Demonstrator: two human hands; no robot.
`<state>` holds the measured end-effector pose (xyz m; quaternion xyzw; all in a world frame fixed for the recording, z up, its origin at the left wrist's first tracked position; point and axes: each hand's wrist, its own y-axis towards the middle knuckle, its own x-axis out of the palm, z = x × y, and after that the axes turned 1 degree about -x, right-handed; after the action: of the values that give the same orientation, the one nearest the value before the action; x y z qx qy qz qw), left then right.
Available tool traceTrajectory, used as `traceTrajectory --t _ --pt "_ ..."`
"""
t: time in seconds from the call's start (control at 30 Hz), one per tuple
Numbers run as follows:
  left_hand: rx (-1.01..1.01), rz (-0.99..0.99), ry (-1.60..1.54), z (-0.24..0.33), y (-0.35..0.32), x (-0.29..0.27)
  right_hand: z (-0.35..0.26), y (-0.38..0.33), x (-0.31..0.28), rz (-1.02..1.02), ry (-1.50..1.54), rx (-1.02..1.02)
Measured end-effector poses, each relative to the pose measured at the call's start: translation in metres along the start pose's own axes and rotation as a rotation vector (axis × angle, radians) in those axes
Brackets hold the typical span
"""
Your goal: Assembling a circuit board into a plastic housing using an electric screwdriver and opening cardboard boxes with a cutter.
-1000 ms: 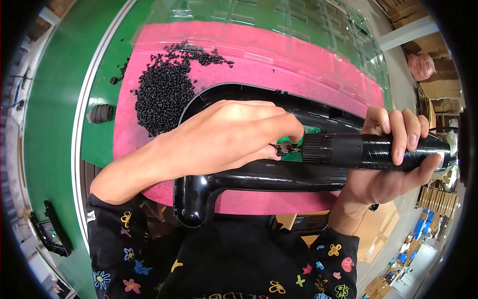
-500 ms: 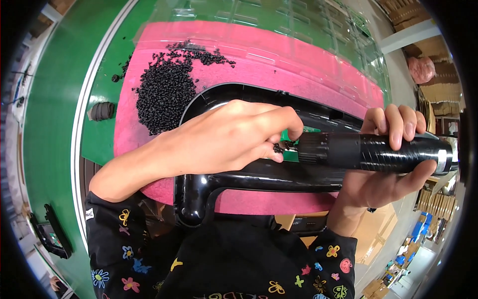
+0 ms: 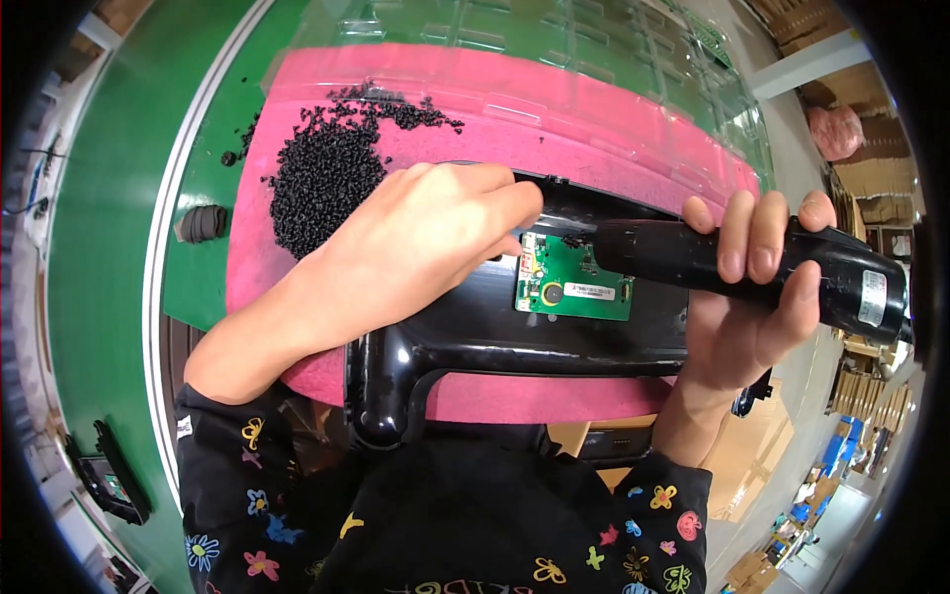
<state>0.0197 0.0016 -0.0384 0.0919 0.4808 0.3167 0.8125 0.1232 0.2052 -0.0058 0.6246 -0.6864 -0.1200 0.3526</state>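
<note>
My right hand (image 3: 737,332) is wrapped round a black electric screwdriver (image 3: 673,252), which lies nearly level. Its tip end points left, over the upper right of a green circuit board (image 3: 554,262). A small dark screw seems to be by the tip, but the exact contact is hard to make out. The board sits inside a long, glossy black plastic housing (image 3: 554,348). Just left of the board, my left hand (image 3: 426,233) hangs over the housing with fingers curled together; what they hold is hidden. Behind that hand lies a heap of small black screws (image 3: 322,183).
A pink mat (image 3: 554,401) lies under the housing on the green table (image 3: 109,257). Clear plastic trays (image 3: 485,104) cover its far side. To the left are a dark grey roll (image 3: 203,224) and another black housing (image 3: 114,485). A cardboard box (image 3: 747,455) stands lower right.
My left hand has drawn back leftward and up from the screwdriver's tip, uncovering the circuit board. The screwdriver has tilted, its tip end moving up over the board.
</note>
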Motion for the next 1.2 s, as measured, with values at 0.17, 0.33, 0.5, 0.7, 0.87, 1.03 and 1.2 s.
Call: traceTrajectory --t 0.17,0.33,0.5,0.7,0.87,1.03,1.2 --pt "-0.051 -0.136 0.264 -0.004 -0.008 -0.003 0.004 -0.001 0.004 -0.015 -0.058 0.078" --pt "-0.035 -0.140 0.247 -0.003 -0.011 -0.002 0.006 -0.001 0.006 -0.018 -0.073 0.081" --pt "-0.075 -0.213 0.385 0.000 -0.013 -0.005 0.013 0.003 0.011 0.001 -0.109 0.071" --pt "-0.100 -0.193 0.452 0.008 -0.017 -0.004 0.017 0.009 0.028 -0.111 -0.171 0.180" --pt "-0.101 -0.179 0.465 0.006 -0.018 -0.004 0.024 0.017 0.033 -0.191 -0.335 0.274" --pt "-0.072 -0.178 0.443 0.002 -0.019 -0.010 0.033 0.020 0.035 -0.162 -0.281 0.161" --pt "-0.015 -0.093 0.239 -0.002 -0.017 -0.009 0.033 0.012 0.030 -0.112 -0.140 0.113"
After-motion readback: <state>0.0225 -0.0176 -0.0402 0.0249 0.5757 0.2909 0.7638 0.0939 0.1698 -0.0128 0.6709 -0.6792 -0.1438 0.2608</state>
